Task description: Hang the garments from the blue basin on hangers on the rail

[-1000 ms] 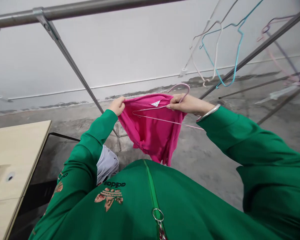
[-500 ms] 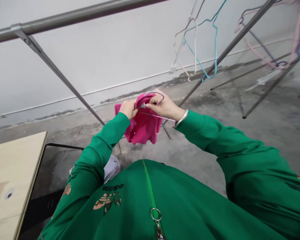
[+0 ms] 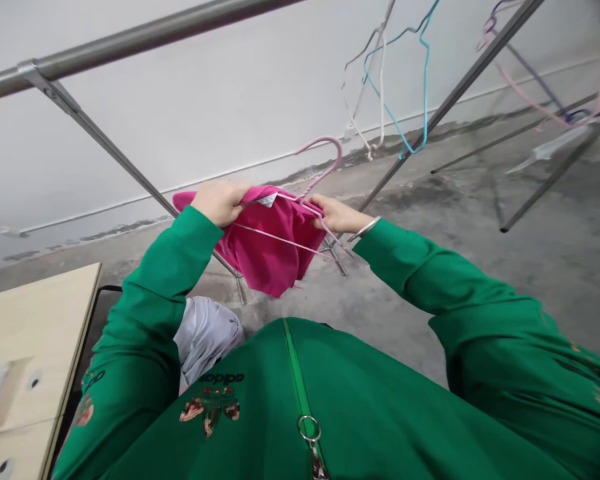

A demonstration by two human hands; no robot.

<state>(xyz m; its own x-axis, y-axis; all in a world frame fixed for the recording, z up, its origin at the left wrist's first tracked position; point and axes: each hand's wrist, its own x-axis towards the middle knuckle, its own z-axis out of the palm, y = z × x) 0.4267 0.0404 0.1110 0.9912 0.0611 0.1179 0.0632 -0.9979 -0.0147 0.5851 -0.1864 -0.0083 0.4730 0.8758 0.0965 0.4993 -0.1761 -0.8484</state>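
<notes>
A bright pink garment (image 3: 275, 257) hangs between my hands, partly on a pale pink wire hanger (image 3: 325, 175). The hanger's hook points up, and its left part runs inside the garment, while its right end sticks out bare. My left hand (image 3: 223, 202) grips the garment's upper left edge, near a small white label (image 3: 267, 200). At the other side, my right hand (image 3: 337, 215) is closed on the garment's right edge, just behind the hanger's shoulder. Its fingertips are partly hidden by cloth and wire.
A metal rail (image 3: 145, 41) crosses the upper left, on slanted legs. White (image 3: 383, 93) and blue hangers (image 3: 427, 87) hang at the upper right, with pink and purple ones farther right. A light wooden table (image 3: 25, 333) stands at lower left, beside white cloth (image 3: 207, 333).
My left hand has moved left, stretching the garment wider. My right hand has shifted from the hanger's hook to the garment's right edge. The hook now stands up free.
</notes>
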